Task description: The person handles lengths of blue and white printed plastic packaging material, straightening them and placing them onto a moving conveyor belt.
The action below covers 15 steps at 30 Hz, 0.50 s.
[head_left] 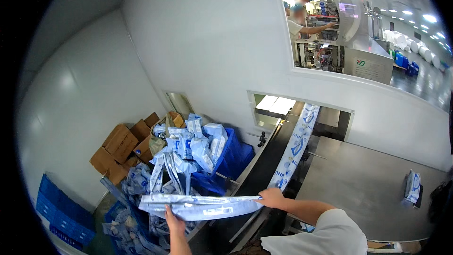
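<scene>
A long, pale blue and silver strip of plastic packaging [207,208] stretches sideways in front of me, with a white label and barcode on its face. My left hand [174,222] grips its lower edge near the left end, thumb in front and the other fingers hidden behind it. At the other end, my right hand [272,198] is closed on the strip, above the conveyor [247,193]. Just beyond that hand, a printed white and blue film strip [295,148] lies along the conveyor and runs back through a wall opening. Whether the two strips join is hidden by my hand.
Blue crates [229,153] heaped with pale blue packages [203,153] stand left of the conveyor. Brown cardboard boxes [120,144] and stacked blue crates [63,212] are farther left. A steel table [358,189] on the right holds a small package [413,186]. People [299,16] work behind the window.
</scene>
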Available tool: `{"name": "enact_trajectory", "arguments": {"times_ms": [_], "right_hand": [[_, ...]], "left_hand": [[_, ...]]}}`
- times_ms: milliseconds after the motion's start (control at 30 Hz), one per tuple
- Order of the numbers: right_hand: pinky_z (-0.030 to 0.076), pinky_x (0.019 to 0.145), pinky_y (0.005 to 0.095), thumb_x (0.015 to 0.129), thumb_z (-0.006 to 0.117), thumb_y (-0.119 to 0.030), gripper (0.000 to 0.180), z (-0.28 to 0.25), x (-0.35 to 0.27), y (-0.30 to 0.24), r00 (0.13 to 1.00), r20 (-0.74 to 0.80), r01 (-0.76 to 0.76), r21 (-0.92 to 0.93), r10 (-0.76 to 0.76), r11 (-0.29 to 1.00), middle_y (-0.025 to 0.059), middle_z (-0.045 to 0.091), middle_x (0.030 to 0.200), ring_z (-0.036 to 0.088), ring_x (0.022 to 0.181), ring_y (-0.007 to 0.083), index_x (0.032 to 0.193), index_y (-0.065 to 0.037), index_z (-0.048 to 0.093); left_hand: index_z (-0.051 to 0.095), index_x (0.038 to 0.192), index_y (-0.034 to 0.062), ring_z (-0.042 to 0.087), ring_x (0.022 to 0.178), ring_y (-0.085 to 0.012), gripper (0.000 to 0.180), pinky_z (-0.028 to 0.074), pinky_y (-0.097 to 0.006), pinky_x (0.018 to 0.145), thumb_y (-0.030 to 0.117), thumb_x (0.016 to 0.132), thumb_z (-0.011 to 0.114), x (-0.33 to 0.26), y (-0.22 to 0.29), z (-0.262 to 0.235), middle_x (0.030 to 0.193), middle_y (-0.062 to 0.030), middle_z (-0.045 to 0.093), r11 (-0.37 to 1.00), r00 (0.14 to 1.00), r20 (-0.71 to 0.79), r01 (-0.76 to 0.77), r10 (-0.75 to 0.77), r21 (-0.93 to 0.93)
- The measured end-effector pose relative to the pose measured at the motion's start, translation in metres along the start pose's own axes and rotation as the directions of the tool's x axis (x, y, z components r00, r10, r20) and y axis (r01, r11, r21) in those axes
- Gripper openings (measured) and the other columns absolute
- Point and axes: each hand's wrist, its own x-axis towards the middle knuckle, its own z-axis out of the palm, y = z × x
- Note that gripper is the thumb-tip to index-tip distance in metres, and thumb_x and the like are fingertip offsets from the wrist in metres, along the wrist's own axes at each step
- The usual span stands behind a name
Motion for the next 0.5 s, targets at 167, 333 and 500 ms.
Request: {"name": "enact_trajectory", "arguments": {"times_ms": [167,333,500], "right_hand": [[0.047,0.061,0.0418,0.08,0.044,-0.056,0.053,-0.019,0.005,-0.05,0.989,0.008,-0.145,0.191,0.146,0.971,0.0136,0.063,0.072,0.061,0.07,0.0313,0.074,-0.008,0.064],[0.046,0.061,0.0438,0.076,0.055,-0.046,0.039,-0.018,-0.002,-0.073,0.984,-0.151,-0.053,0.283,0.099,0.958,0.0142,0.061,0.069,0.06,0.069,0.0333,0.073,-0.007,0.062],[0.044,0.058,0.0416,0.069,0.063,-0.031,0.026,0.005,-0.025,-0.092,0.938,-0.327,0.222,0.317,-0.114,0.922,0.0114,0.057,0.069,0.057,0.067,0.0321,0.073,-0.007,0.053]], "left_hand": [[0.019,0.138,0.0084,0.025,0.128,-0.0289,0.068,0.02,-0.046,0.104,0.054,0.089,0.029,-0.032,-0.086,0.055,0.141,-0.0107,0.022,1.0,0.989,0.146,0.015,-0.016,0.013],[0.039,0.122,0.0067,0.049,0.107,-0.0248,0.051,0.038,-0.042,0.092,0.046,0.09,0.039,-0.105,-0.132,0.128,0.116,-0.0086,0.05,0.946,0.933,0.183,0.322,-0.311,-0.033],[0.046,0.109,0.0045,0.056,0.091,-0.024,0.035,0.048,-0.042,0.074,0.034,0.091,0.04,-0.11,-0.137,0.088,0.102,-0.0113,0.055,0.933,0.933,0.059,0.351,-0.356,0.081]]}}
